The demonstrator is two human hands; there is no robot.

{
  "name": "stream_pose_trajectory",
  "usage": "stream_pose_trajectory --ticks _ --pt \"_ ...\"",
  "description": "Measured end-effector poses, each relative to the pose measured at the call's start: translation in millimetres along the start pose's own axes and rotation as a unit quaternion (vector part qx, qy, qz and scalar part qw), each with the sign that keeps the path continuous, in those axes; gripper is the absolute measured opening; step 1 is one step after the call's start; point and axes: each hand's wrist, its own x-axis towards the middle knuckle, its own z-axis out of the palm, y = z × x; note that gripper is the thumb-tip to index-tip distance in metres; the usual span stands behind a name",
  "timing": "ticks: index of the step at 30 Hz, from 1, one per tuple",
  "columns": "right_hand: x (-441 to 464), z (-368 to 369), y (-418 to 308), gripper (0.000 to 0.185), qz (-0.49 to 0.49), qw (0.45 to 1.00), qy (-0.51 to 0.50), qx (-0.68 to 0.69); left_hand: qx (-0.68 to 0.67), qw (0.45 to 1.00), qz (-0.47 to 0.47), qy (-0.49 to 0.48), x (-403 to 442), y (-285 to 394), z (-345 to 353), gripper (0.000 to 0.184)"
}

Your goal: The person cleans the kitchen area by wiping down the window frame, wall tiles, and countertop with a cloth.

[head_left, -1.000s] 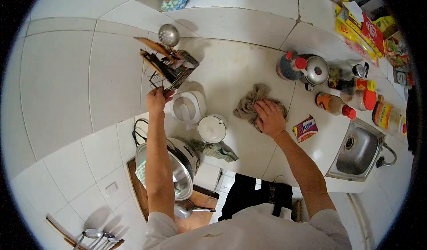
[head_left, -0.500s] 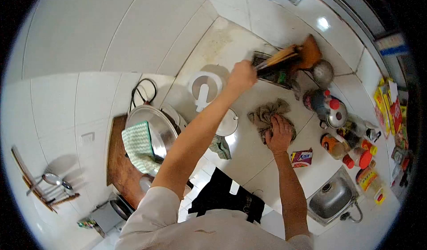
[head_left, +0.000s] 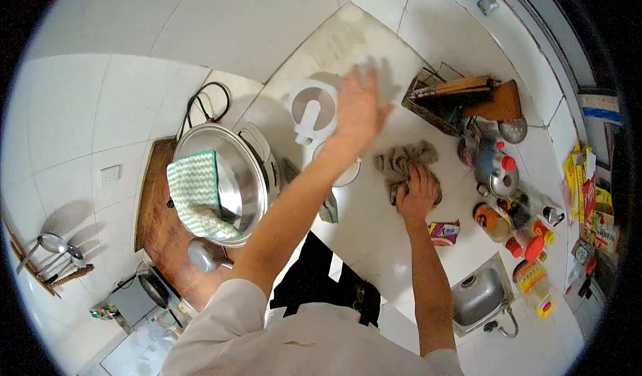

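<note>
My left hand [head_left: 361,108] is raised over the counter with its fingers spread, slightly blurred and holding nothing. Beside it on the left is a white jug-like container [head_left: 329,112] with a handle, and a round white lid or dish [head_left: 349,173] is partly covered by my forearm. To the right of that hand, a dark wire rack [head_left: 428,108] holds wooden utensils [head_left: 455,88] and a brown spatula or board [head_left: 498,103]. My right hand [head_left: 418,194] presses on a crumpled brown cloth [head_left: 406,160] on the counter, its fingers over the folds.
A purple packet [head_left: 444,233] lies near my right wrist. Bottles and jars [head_left: 491,221] line the right side, above a steel sink [head_left: 478,299]. At left, a large steel pot [head_left: 251,192] carries a green-striped cloth [head_left: 194,187], near a wooden board [head_left: 160,235].
My left hand has let go of the wire rack and moved away to its left, opening its fingers. The rack now sits turned, closer to the right wall. My right hand stays on the cloth.
</note>
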Motion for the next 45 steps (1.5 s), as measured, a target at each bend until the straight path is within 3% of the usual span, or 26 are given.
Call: stream_pose_trajectory --ticks 3,9,17,20,23,29,32,35,38,41,43,45 --pt "-2 -4 -1 0.059 0.001 1.0 -0.028 -0.007 0.142 0.989 -0.03 0.018 -9 -41 -15 0.092" --pt "7 -13 -8 0.065 0.017 0.997 -0.07 -0.025 0.178 0.962 -0.122 -0.169 -13 -80 -24 0.085" --pt "77 -2 -42 0.056 0.017 0.998 -0.062 -0.002 0.203 0.958 -0.13 -0.154 -35 -88 -27 0.083" --pt "134 13 -72 0.052 -0.037 0.99 -0.035 0.129 0.226 0.948 -0.141 -0.176 -32 -91 -35 0.086" --pt "193 10 -118 0.048 -0.065 0.984 0.046 0.159 0.215 0.949 -0.15 -0.177 -35 -94 -42 0.092" --pt "308 2 -169 0.059 0.059 0.984 0.164 0.039 0.083 0.956 -0.224 -0.169 -44 -90 -45 0.107" --pt "339 48 -159 0.072 0.084 0.99 0.113 0.005 0.052 0.954 -0.251 -0.157 -39 -86 -45 0.114" --pt "369 89 -143 0.077 0.025 0.996 0.086 -0.002 0.033 0.948 -0.273 -0.164 -30 -88 -45 0.113" --pt "386 118 -164 0.063 0.029 0.992 0.097 -0.075 0.02 0.944 -0.27 -0.187 -29 -91 -51 0.111" --pt "385 144 -182 0.049 -0.098 0.995 -0.005 0.033 0.02 0.949 -0.255 -0.185 -31 -97 -50 0.107" --pt "360 151 -217 0.046 -0.116 0.981 -0.124 0.098 0.027 0.951 -0.256 -0.173 -31 -95 -44 0.106" --pt "330 148 -235 0.047 -0.143 0.972 -0.09 0.165 0.031 0.943 -0.268 -0.196 -35 -95 -49 0.109"
